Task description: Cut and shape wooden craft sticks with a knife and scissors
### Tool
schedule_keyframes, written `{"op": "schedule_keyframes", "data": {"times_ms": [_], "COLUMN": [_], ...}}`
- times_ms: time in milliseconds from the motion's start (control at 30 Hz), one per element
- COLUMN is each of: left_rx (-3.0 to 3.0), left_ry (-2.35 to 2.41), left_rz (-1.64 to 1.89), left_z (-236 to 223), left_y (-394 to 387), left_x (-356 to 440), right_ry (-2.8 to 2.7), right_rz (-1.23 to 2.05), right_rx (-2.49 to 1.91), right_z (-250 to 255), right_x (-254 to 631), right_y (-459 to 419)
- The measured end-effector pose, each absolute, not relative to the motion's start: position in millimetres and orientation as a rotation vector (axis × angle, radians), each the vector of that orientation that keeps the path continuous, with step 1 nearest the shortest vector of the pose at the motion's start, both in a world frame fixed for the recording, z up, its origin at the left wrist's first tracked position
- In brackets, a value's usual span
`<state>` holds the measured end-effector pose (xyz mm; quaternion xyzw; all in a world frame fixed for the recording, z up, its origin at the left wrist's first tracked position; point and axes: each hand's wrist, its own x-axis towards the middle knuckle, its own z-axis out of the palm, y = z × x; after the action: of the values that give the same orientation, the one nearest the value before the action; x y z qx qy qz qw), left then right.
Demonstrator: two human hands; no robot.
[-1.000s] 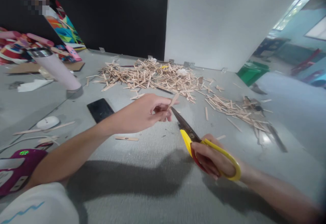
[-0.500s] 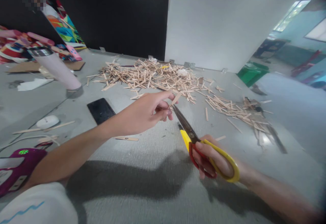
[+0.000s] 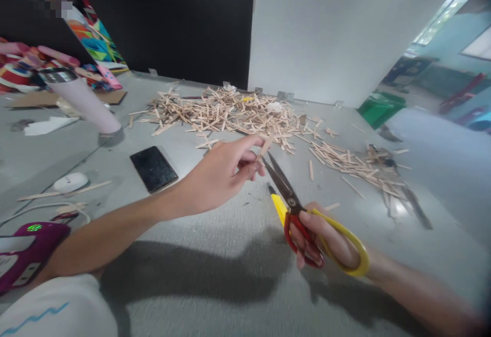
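Observation:
Between the fingertips of my left hand is a short, flat wooden stick, pinched and slanting up to the right. My right hand grips a pair of scissors by its red and yellow handles. The dark blades are slightly parted, and their tips point at the lower end of the stick, close by my left fingers. Whether a blade touches the stick I cannot tell. Just left of the scissors, a yellow utility knife lies on the table, partly hidden by the red handle.
A big heap of wooden sticks spreads along the back, with a row of sticks to the right. A phone, a white mouse, a pale tumbler and a purple power strip stand left. Upright panels border the back.
The scissor blades have opened a little, their handles spreading apart. My left hand still pinches the stick and has shifted only slightly.

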<state>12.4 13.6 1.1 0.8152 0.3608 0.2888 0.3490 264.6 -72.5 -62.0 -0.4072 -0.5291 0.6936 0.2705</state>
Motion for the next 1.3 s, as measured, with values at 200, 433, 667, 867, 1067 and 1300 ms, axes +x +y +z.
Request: {"op": "schedule_keyframes", "data": {"times_ms": [200, 433, 667, 867, 1067, 1300], "left_rx": [2.078, 1.935, 1.959, 1.985, 2.041, 2.093], "left_ry": [1.077, 0.882, 0.877, 0.900, 0.910, 0.916], "left_rz": [1.049, 0.837, 0.805, 0.784, 0.751, 0.721], "left_z": [1.0, 2.1, 2.7, 1.7, 4.0, 4.2], "left_y": [15.1, 14.2, 9.0, 10.1, 10.2, 12.0], "left_x": [10.6, 13.9, 14.2, 13.3, 12.3, 8.6], "right_ry": [-1.445, -1.420, -1.385, -1.359, -1.361, -1.401], "right_rz": [1.833, 1.836, 1.869, 1.873, 1.844, 1.834], "right_rx": [-1.130, -1.121, -1.139, -1.171, -1.193, -1.188], "right_z": [-61.6, -61.9, -63.8, -66.3, -67.0, -68.4], "right_x": [266.6, 264.2, 265.7, 266.0, 264.2, 264.8], "right_y": [-79.0, -79.6, -79.0, -79.0, -77.6, -76.3]}}
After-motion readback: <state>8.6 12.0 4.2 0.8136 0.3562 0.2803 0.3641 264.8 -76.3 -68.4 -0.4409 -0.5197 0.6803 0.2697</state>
